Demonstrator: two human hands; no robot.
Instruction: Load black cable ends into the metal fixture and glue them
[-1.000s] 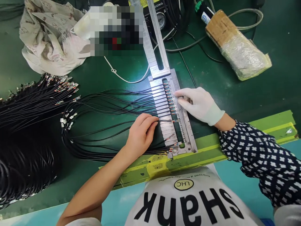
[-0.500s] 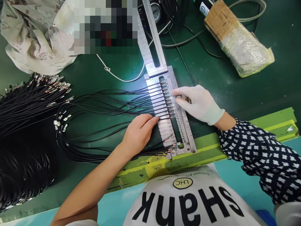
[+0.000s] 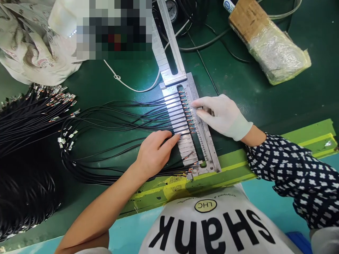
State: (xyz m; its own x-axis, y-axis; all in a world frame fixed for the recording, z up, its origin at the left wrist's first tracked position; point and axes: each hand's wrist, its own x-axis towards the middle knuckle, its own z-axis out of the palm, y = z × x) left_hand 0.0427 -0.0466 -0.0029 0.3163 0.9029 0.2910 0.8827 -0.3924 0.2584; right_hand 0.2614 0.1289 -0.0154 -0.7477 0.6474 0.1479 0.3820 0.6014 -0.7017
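My bare left hand is closed, its thumb and index finger pinching a black cable against the slotted metal fixture. Several black cables lie side by side across the fixture's upper part, their small wired connectors lined up over the long slot. My right hand wears a white glove. Its thumb and index fingertips rest, a little apart, on the fixture's right-hand rail near the connectors. Below my left hand, a loose bundle of cable ends lies over the fixture's near end.
A large heap of black cables lies at the left, with metal plugs at its top. Behind are a crumpled printed cloth, a second slotted metal bar and a gauge. A plastic-wrapped cardboard block sits at back right.
The view has shifted slightly, and the things at the left and back appear a little farther left. Both hands keep nearly the same places at the fixture; my left thumb has moved slightly.
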